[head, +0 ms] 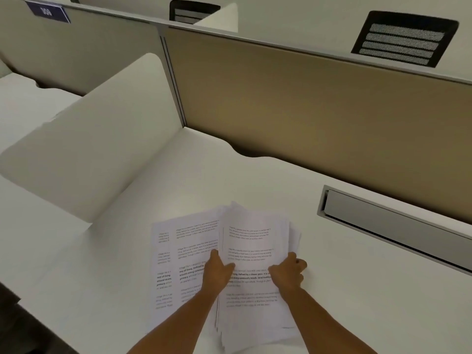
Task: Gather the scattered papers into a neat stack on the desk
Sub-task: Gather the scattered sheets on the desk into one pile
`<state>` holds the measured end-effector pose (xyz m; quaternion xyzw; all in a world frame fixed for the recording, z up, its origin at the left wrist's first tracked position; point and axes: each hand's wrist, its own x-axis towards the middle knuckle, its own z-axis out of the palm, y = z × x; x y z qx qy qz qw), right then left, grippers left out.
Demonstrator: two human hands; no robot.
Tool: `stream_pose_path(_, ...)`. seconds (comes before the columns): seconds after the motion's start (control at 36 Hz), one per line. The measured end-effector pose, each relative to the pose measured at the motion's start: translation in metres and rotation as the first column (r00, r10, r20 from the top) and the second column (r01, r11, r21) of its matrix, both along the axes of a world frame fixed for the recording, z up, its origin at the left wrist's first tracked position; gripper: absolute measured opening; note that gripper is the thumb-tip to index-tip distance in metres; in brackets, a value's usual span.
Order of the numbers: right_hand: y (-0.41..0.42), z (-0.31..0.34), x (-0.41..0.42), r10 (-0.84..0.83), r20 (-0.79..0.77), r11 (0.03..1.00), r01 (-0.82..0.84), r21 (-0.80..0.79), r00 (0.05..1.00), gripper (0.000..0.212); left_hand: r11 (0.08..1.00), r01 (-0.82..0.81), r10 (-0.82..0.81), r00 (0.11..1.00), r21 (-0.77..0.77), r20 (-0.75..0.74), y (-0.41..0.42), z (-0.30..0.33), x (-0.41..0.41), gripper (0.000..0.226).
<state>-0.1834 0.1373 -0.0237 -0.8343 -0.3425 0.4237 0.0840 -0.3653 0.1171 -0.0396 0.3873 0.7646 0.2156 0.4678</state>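
Papers in a thick, ragged bundle (252, 254) sit between the two hands, and the grip tells most of the story: the left hand (217, 272) clamps the bundle's left edge with the thumb on the printed top page and the fingers out of sight beneath, while the right hand (288, 273) pinches the right edge, fingers curled round it. Both hands are closed on the same bundle, roughly at its middle. The bundle's long axis runs away from the person toward the tan partition (306, 103), its far end lifted and fanned, its near end splayed out on the desk (102, 277). Just left of the left hand, partly under the bundle, lie loose sheets (178, 251) flat on the desk, long axis the same way and overlapping one another. These lie on the left hand's side, so that hand is the nearer one for drawing them in; the right hand would have to cross over. Nothing is scattered to the right, where the desk is bare up to the grey cable tray (396, 221). Edges look uneven, so squaring up probably remains.
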Motion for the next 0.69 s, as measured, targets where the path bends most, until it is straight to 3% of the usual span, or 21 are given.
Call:
stream_pose_path(0.14,0.003,0.004,0.002,-0.004,-0.023,1.000,0.005,0.028,1.000,0.066,0.998,-0.064,0.062,0.986,0.006,0.152,-0.005,0.002,-0.004,0.071)
stream_pose_path(0.28,-0.001,0.006,0.013,-0.013,-0.113,0.999,0.018,0.044,0.993,0.064,0.999,-0.034,0.021,0.937,0.031,0.348,-0.015,0.007,-0.013,0.040)
stream_pose_path(0.39,-0.008,0.005,0.021,-0.052,-0.240,0.995,0.072,0.075,0.969,0.070,0.999,-0.050,0.035,0.893,0.022,0.449,-0.020,0.020,-0.019,0.041)
stream_pose_path(0.5,-0.011,0.015,0.030,-0.146,-0.477,0.973,0.212,0.088,0.867,0.078,0.999,-0.020,-0.010,0.847,0.050,0.531,-0.025,0.040,-0.025,0.041)
stream_pose_path(0.69,-0.025,0.041,0.046,-0.115,-0.686,0.965,0.246,0.095,0.718,0.090,0.987,0.044,-0.132,0.784,0.157,0.607,-0.032,0.080,-0.045,0.050)
